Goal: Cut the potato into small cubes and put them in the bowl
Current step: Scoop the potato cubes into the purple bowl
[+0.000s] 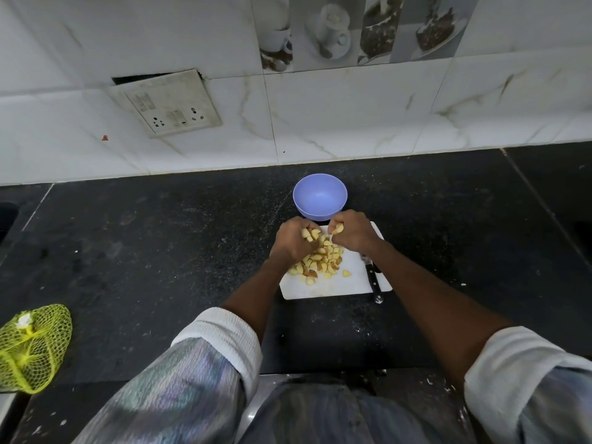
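both hands curled round pale yellow potato cubes (pixel 320 262), left hand (pixel 293 241), right hand (pixel 352 232), above white plastic cutting board (pixel 355 277); empty lilac round bowl (pixel 319 196) just beyond; black-handled knife (pixel 373 278) right.

One bowl (pixel 319 196), one cutting board (pixel 355 283), one knife (pixel 373 278), many potato cubes (pixel 320 262).
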